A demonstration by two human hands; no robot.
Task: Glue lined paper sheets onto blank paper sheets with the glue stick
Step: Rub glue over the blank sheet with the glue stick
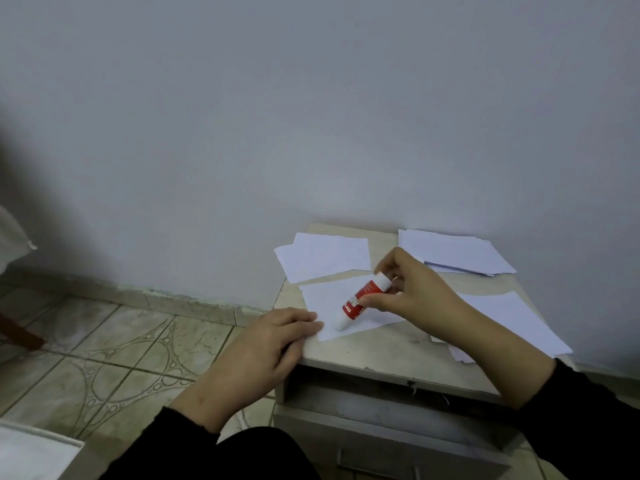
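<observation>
Nearest the camera, the left hand [277, 336] lies flat with relaxed fingers on the near corner of the working sheet [332, 299], probably to keep it from sliding. At about two o'clock from it, the right hand [412, 292] grips the glue stick [360, 301], tilted tip-down onto that sheet. More paper stacks [453, 251] lie around on the small cabinet [381, 351], whose open compartment [363, 389] below looks dark; its contents are unclear.

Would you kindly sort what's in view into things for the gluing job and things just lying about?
For the job: glue stick in the right hand; centre sheet under the left hand; three paper stacks.

Lying about: white object on the floor, bottom left.
</observation>
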